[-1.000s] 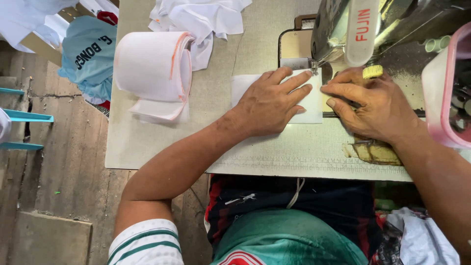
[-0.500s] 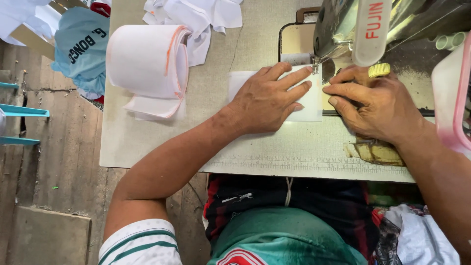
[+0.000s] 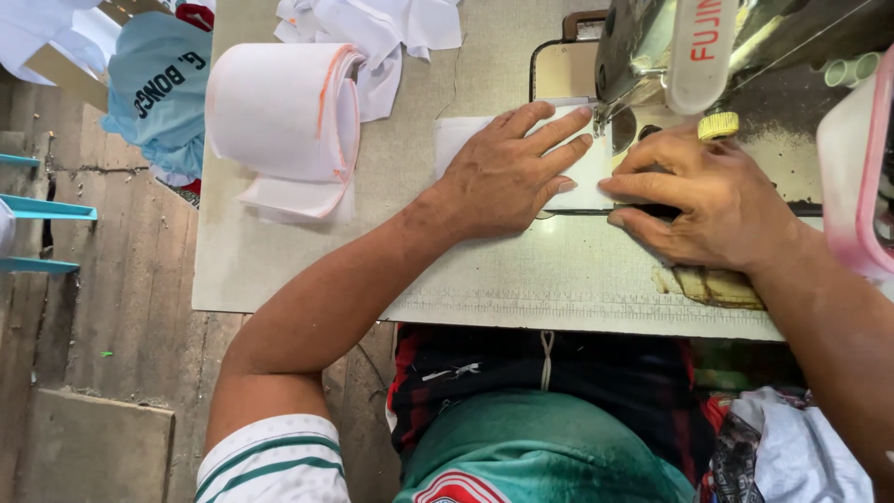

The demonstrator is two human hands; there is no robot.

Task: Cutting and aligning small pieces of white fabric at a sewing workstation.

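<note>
Far left, 9 o'clock: blue plastic rails [image 3: 37,210] over wooden floor [image 3: 112,307]. At 11 o'clock: light-blue printed garment [image 3: 158,88] hanging off counter [image 3: 307,270] edge. Just right of it, roll of white fabric with orange stripe [image 3: 284,112] lying on counter; heap of white cut pieces [image 3: 372,28] at 12 o'clock, touching roll.

Centre: left hand [image 3: 507,177] flat, palm down on small white fabric piece [image 3: 456,140], fingers [image 3: 549,121] spread and extended toward 2 o'clock, pressing rather than gripping. Fabric piece lying on counter and machine bed, leading edge under sewing machine head [image 3: 652,47].

Right of centre: right hand [image 3: 708,200] also palm down, fingers pointing toward 9 o'clock, pinning near edge of same piece; nothing grasped. Yellow knob [image 3: 719,126] just above right hand. Pink-and-white plastic container [image 3: 852,186] at 3 o'clock.

Step in hand, judged: guiding piece under needle for a seam. Next move likely calls for steady even feed with both hands, fingertips kept apart from needle.

Not readable: needle and presser foot hidden behind machine head and fingers; whether stitching is running cannot be told. Container and machine cut off at frame edge. Brownish worn patch [image 3: 708,284] on counter at 4 o'clock, nature unclear.
</note>
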